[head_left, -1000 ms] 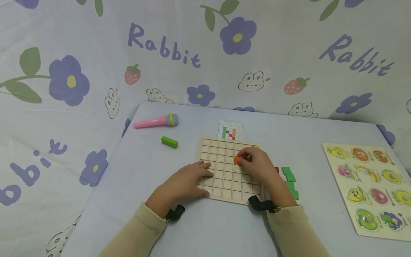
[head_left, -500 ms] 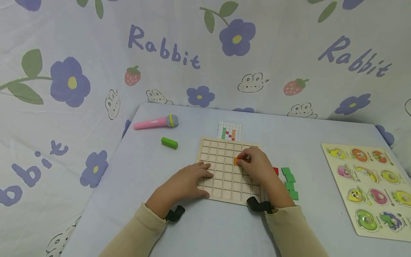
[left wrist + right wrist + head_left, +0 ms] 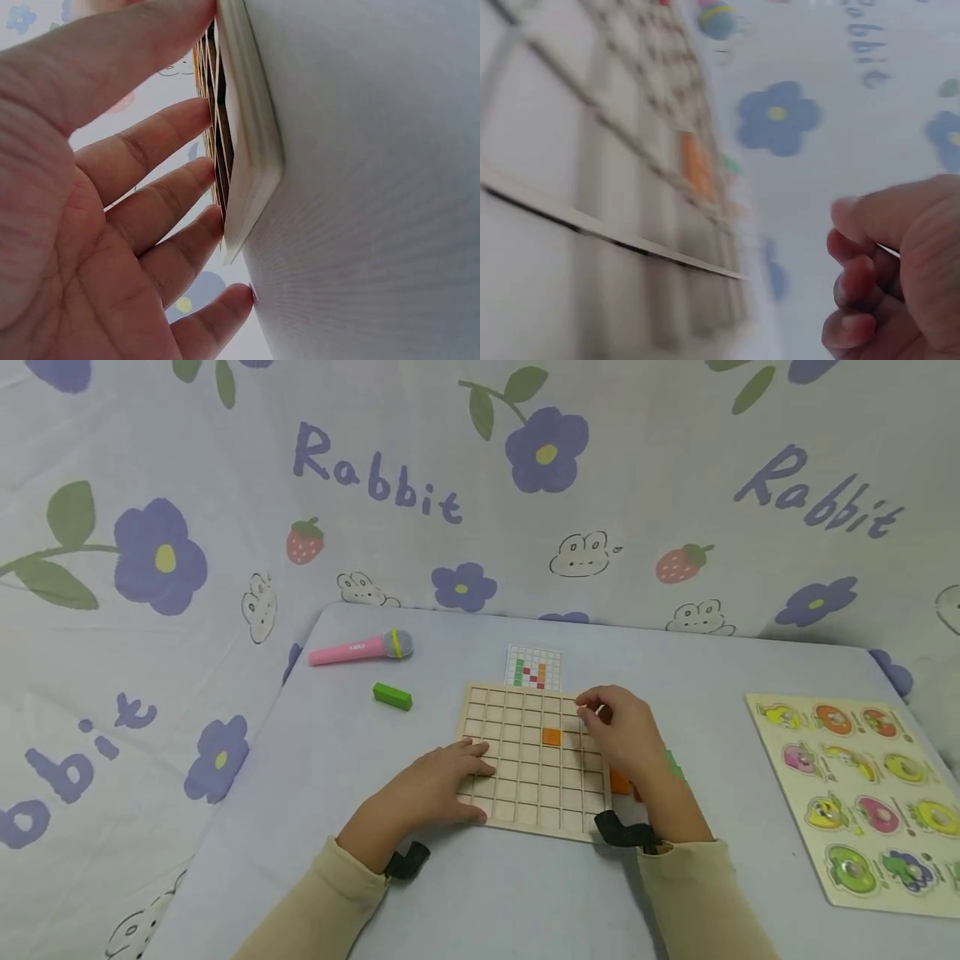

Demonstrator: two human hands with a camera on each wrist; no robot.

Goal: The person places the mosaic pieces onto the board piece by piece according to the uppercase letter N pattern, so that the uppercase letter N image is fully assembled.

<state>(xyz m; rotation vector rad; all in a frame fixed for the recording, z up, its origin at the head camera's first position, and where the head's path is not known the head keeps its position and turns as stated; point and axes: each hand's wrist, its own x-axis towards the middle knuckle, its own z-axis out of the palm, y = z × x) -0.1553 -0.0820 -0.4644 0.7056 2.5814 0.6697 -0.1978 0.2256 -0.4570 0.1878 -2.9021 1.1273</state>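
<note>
1. Left hand (image 3: pixel 429 783): resting over the left edge of the square pale-wood grid board (image 3: pixel 528 793), close to its front-left corner. Fingers are spreading wide and nearly straight, gripping nothing. In the left wrist view three fingertips are meeting the grid; the little finger is reaching past the board's corner.
2. Right hand (image 3: pixel 622 727): hovering above the board's back-right corner. Fingers are curling loosely, with a small gap showing between thumb and index in the head view. Nothing is visible in them.
3. Flat orange square tile (image 3: pixel 552 737): sitting in one cell of the board, between its middle and back-right corner, just left of the right hand and apart from it.
4. Small white card with a green, red and orange grid pattern (image 3: pixel 533 667): lying just behind the board's back edge. Cannot tell if they're touching.
5. Loose orange pieces (image 3: pixel 620 781) are lying just beside the board's right edge; green tiles (image 3: pixel 674 766) are showing farther right. Right forearm is partly hiding both.
6. Pink toy microphone with grey head and yellow ring (image 3: pixel 362 648): lying at the back-left corner of the pale desk (image 3: pixel 510 893). Green rectangular block (image 3: pixel 392 696) is lying just in front.
7. Pale fruit puzzle board (image 3: pixel 797 796): lying along the desk's right side, running out of frame.
</note>
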